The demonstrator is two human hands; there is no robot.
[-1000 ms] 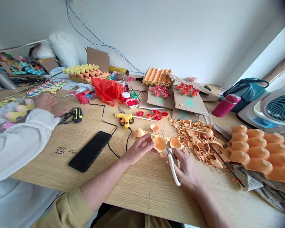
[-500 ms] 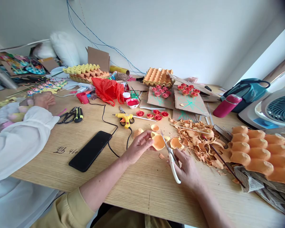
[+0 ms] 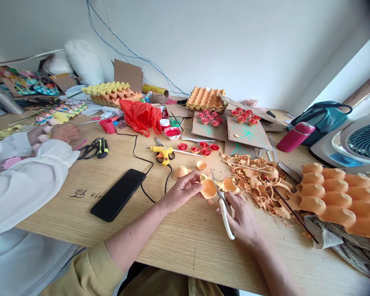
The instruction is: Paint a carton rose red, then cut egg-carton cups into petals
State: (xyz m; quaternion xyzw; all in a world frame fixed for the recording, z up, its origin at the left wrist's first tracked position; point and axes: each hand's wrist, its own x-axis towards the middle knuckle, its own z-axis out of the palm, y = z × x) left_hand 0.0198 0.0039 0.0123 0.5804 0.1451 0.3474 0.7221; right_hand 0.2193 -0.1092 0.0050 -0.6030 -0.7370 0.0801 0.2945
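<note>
Between thumb and fingers, my left hand [image 3: 182, 192] pinches an orange egg carton cup [image 3: 209, 188] by its left edge, the hollow side facing me. My right hand [image 3: 241, 213] is closed round the white handles of a pair of scissors [image 3: 224, 218]. Their blades point up and away, touching or very close to the cup's right edge. Just right of the blades is another carton cup [image 3: 230, 185]; whether it is joined to the held one I cannot tell. A small round cup [image 3: 201, 165] and an upturned cup piece [image 3: 181, 172] lie beyond my left hand.
Orange carton scraps [image 3: 259, 185] and an egg tray [image 3: 336, 189] lie right. A yellow glue gun [image 3: 164, 155], red paper-like flowers [image 3: 206, 151] and red paint [image 3: 172, 132] stand ahead. Left are a phone [image 3: 117, 195] and another person's hand [image 3: 64, 133]. A pink bottle [image 3: 296, 137] stands back right.
The held cup shifts slightly left and then back right, staying by the scissor blades. My hands keep nearly the same place. The other person's hand at the left moves a little.
</note>
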